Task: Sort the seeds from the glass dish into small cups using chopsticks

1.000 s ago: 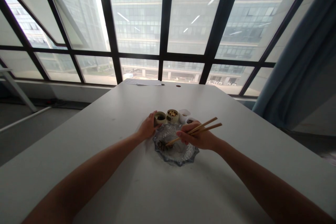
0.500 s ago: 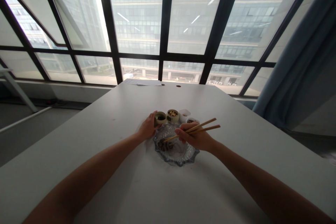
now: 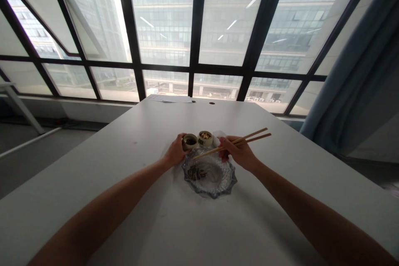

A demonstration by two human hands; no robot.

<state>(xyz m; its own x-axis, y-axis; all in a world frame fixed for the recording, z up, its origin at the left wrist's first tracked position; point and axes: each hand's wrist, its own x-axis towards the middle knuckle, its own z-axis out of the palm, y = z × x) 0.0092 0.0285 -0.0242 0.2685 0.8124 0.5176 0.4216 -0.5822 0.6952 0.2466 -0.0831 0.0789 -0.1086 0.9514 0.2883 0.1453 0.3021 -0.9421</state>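
Note:
My left hand (image 3: pixel 176 150) is closed around the side of a small round cup (image 3: pixel 190 143) that has dark bits inside. In my right hand (image 3: pixel 236 151) is a pair of wooden chopsticks (image 3: pixel 252 136), their tips above the rear left part of a clear glass plate (image 3: pixel 215 193) with a scalloped rim. Dark striped pieces (image 3: pixel 196 172), perhaps sunflower seeds, lie on the plate's left side. Beside the held cup stands a second cup (image 3: pixel 205 139) with pale nut-like pieces in it. A white dish (image 3: pixel 219 134) behind my right hand is mostly hidden.
Everything stands on a white table (image 3: pixel 149 224). Paper sheets (image 3: pixel 171 99) lie at its far edge, near two round holes. Large windows rise behind the table, and a blue curtain (image 3: pixel 336 91) hangs at the right.
My right hand has risen and moved back and to the right, lifting the chopstick tips away from the dark pieces. My left hand stays at the cup.

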